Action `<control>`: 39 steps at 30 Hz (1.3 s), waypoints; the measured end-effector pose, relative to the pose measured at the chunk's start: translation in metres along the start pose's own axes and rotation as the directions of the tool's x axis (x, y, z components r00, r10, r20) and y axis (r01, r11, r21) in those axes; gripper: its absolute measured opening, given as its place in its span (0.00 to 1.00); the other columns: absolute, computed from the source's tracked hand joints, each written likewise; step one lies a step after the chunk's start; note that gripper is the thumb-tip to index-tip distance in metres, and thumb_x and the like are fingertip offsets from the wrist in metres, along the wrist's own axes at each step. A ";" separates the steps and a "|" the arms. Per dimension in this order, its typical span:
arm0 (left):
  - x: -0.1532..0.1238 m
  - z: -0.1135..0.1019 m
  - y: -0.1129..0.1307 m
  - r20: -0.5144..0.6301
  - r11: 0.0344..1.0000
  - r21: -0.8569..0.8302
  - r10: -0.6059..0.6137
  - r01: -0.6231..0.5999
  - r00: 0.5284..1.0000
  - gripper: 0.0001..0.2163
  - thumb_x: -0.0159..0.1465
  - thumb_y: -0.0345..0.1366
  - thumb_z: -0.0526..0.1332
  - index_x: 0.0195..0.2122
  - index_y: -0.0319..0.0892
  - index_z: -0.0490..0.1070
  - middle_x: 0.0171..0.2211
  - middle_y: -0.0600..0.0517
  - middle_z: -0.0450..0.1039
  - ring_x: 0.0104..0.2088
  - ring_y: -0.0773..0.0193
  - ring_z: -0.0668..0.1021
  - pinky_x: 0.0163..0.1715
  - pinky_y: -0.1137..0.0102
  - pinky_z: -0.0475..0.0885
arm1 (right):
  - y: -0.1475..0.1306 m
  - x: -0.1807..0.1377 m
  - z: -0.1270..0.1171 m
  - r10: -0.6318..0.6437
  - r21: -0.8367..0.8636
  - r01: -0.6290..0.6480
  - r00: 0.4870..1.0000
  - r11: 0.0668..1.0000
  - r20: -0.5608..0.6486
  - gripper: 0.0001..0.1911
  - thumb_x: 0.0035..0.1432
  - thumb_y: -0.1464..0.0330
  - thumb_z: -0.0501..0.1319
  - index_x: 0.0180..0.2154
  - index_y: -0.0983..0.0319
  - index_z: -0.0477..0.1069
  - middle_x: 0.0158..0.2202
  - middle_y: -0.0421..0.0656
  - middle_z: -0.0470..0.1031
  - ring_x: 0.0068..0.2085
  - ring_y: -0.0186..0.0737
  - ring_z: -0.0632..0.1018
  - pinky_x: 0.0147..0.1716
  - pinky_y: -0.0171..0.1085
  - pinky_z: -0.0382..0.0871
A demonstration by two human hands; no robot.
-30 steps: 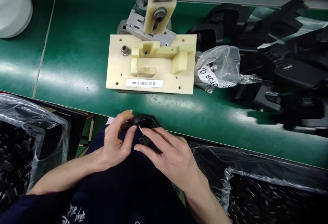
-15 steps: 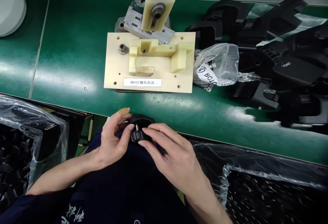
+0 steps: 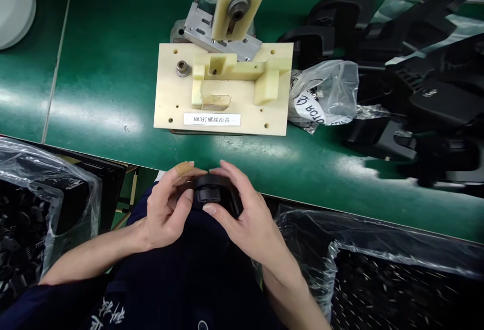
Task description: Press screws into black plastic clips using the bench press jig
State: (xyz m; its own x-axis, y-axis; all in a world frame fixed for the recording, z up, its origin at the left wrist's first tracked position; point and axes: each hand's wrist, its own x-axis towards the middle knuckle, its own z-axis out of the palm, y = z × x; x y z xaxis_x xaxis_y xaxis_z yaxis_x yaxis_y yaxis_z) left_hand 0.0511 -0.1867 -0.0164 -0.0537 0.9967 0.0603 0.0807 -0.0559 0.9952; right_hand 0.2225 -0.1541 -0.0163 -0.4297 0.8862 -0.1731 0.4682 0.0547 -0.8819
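Both hands hold one small black plastic part (image 3: 212, 193) over my lap, just below the front edge of the green bench. My left hand (image 3: 166, 209) pinches its left side with thumb and fingers; a plaster wraps one fingertip. From the right, my right hand (image 3: 242, 214) curls round the same part, forefinger on top and thumb beneath. A round black knob on the part faces me. Further up the bench stands a cream jig plate (image 3: 223, 90) with a white label and raised blocks.
A press head (image 3: 236, 5) on a metal bracket hangs over the jig's back edge. Black plastic housings (image 3: 408, 78) and a clear bag (image 3: 325, 95) lie at the right. Plastic-lined bins of small black parts sit at the lower left (image 3: 34, 209) and the lower right (image 3: 397, 279).
My right hand has shifted from pushing a small piece onto the part to wrapping over it. The metal pin seen earlier no longer shows. The part has turned slightly.
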 end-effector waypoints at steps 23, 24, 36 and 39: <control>0.111 -0.029 0.000 0.193 0.743 0.287 0.574 -0.605 0.796 0.31 0.60 0.28 0.66 0.62 0.50 0.56 0.57 0.49 0.69 0.54 0.55 0.77 0.56 0.59 0.75 | -0.020 0.072 -0.052 -0.541 -0.526 0.357 0.803 0.772 -0.249 0.24 0.61 0.65 0.64 0.57 0.63 0.65 0.56 0.51 0.71 0.58 0.50 0.73 0.60 0.50 0.69; 0.118 -0.029 -0.002 0.176 0.718 0.302 0.604 -0.627 0.777 0.29 0.61 0.29 0.66 0.61 0.49 0.56 0.58 0.48 0.67 0.54 0.56 0.76 0.56 0.60 0.74 | -0.019 0.079 -0.053 -0.547 -0.542 0.351 0.798 0.764 -0.254 0.25 0.62 0.65 0.64 0.58 0.64 0.64 0.57 0.51 0.70 0.59 0.51 0.72 0.61 0.51 0.67; 0.154 -0.025 -0.017 0.082 0.794 0.457 0.412 -0.401 0.908 0.22 0.58 0.35 0.67 0.52 0.42 0.64 0.51 0.44 0.74 0.57 0.52 0.73 0.62 0.54 0.66 | -0.018 0.118 -0.078 -0.436 -0.548 0.305 0.891 0.778 -0.123 0.28 0.61 0.64 0.64 0.59 0.67 0.64 0.59 0.51 0.68 0.61 0.48 0.69 0.62 0.47 0.63; 0.156 -0.024 -0.016 0.063 0.819 0.447 0.372 -0.359 0.926 0.20 0.58 0.35 0.68 0.50 0.42 0.65 0.50 0.45 0.74 0.57 0.52 0.72 0.63 0.53 0.64 | -0.017 0.122 -0.081 -0.425 -0.592 0.290 0.900 0.752 -0.098 0.28 0.59 0.63 0.66 0.58 0.66 0.65 0.57 0.51 0.70 0.59 0.50 0.71 0.60 0.47 0.66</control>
State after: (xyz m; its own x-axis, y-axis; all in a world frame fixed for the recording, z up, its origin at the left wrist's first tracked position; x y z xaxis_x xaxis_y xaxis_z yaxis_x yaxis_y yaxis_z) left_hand 0.0176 -0.0318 -0.0207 0.0428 0.9060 0.4211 0.5303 -0.3778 0.7589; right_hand 0.2247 -0.0098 0.0130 -0.5101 0.8193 0.2618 0.6844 0.5709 -0.4535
